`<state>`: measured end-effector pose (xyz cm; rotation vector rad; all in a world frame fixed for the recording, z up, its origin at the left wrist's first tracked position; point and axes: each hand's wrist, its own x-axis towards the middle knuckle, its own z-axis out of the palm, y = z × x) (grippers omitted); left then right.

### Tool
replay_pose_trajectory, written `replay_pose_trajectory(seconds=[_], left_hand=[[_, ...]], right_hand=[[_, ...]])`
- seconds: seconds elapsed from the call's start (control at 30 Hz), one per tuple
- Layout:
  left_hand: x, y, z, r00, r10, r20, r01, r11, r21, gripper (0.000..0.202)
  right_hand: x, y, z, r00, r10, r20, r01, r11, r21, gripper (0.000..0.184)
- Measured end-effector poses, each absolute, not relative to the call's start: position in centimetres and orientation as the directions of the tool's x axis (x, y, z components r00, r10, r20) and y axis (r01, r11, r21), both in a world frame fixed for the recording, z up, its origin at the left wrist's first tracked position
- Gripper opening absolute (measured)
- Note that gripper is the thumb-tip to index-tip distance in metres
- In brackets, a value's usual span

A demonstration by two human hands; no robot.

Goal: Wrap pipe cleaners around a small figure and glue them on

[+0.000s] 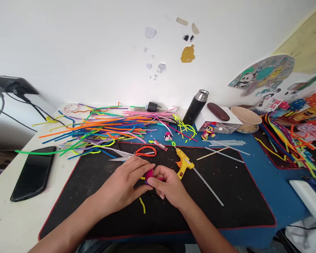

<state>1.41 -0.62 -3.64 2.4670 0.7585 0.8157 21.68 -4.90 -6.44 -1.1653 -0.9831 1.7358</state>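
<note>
Head view, clock centred on the held coil with twelve toward the wall. Found magenta fuzzy coil (149, 173), partly covered, between both hands above the black desk mat (94, 211). Noted left hand (125, 181) between eight and nine o'clock, pinching coil with fingers above and thumb below, probably to steady it. Noted right hand (171, 186) at four, thumb and curled index finger pinching coil's right side, apparently for fine control; cannot tell what remaining fingers touch. Observed yellow glue gun (184, 162) between two and three, nozzle aimed wallward, likely to spare fingers while within right-hand reach. Located scissors (137, 153) at eleven, orange handles nearer than blades, presumably for ready pickup. Recorded pipe-cleaner pile (102, 128) between ten and eleven, probably pushed back for working room. Found short yellow pipe-cleaner strand (142, 205) at six, loose on mat.
</note>
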Motion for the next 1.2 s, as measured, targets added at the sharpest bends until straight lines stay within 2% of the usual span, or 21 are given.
replay_pose_trajectory(seconds=[0.1, 0.57, 1.2], left_hand=[[1.5, -0.5, -3.9, 0.658, 0.607, 0.445, 0.35, -0.77, 0.534, 0.044], [1.0, -0.4, -3.7, 0.556, 0.673, 0.488, 0.318, -0.715, 0.623, 0.045], [0.4, -0.8, -4.1, 0.498, 0.73, 0.468, 0.338, -0.66, 0.671, 0.044]], right_hand=[[21.7, -5.0, -6.6, -0.239, 0.92, -0.312, -0.206, -0.362, -0.909, 0.044], [21.8, -5.1, -6.8, -0.26, 0.895, -0.363, -0.192, -0.416, -0.889, 0.048], [21.3, -5.0, -6.1, -0.182, 0.94, -0.289, -0.217, -0.325, -0.921, 0.047]])
